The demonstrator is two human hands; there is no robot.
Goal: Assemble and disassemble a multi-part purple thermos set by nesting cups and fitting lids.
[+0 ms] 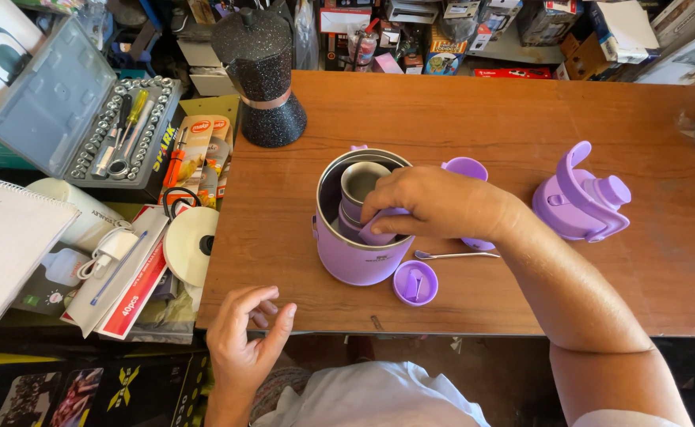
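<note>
A wide lilac steel container stands near the front of the wooden table. My right hand reaches over its rim, shut on a lilac piece of a small steel cup that sits inside it. My left hand hovers at the table's front edge, fingers loosely spread, holding nothing. A small round lilac cap lies just in front of the container. A thin metal spoon lies beside my right wrist. A lilac lid with a spout and handle rests to the right.
A black speckled moka pot stands at the table's back left. Another lilac cup sits behind my right hand. Left of the table lie an open socket tool case, boxes, a white charger and packaging. Cluttered shelves fill the back.
</note>
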